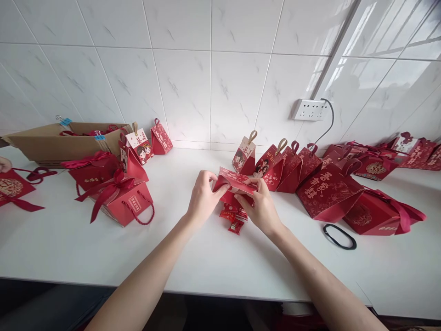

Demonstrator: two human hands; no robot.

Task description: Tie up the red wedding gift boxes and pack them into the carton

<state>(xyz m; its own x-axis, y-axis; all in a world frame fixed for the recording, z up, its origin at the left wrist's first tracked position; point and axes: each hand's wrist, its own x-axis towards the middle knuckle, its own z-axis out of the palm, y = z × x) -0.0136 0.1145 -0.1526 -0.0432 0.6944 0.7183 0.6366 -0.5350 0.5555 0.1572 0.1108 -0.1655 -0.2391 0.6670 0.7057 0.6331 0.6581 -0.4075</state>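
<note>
Between my two hands is a red paper gift box (237,179), held above the white table with its top edges spread apart. My left hand (205,193) pinches its left side between thumb and fingers. On the opposite side, my right hand (260,204) grips the box's edge, the thumb against its near face. Several small red wrapped candies (236,225) lie on the table just below the box. Part of the box is covered by my fingers, and its inside does not show.
Red gift boxes (329,193) line the right side, near a black band (340,236). Ribboned boxes (129,202) and a cardboard carton (65,142) stand left. At the far left edge another person's hand (4,164) touches a red box (15,186). A power strip (310,110) is wall-mounted.
</note>
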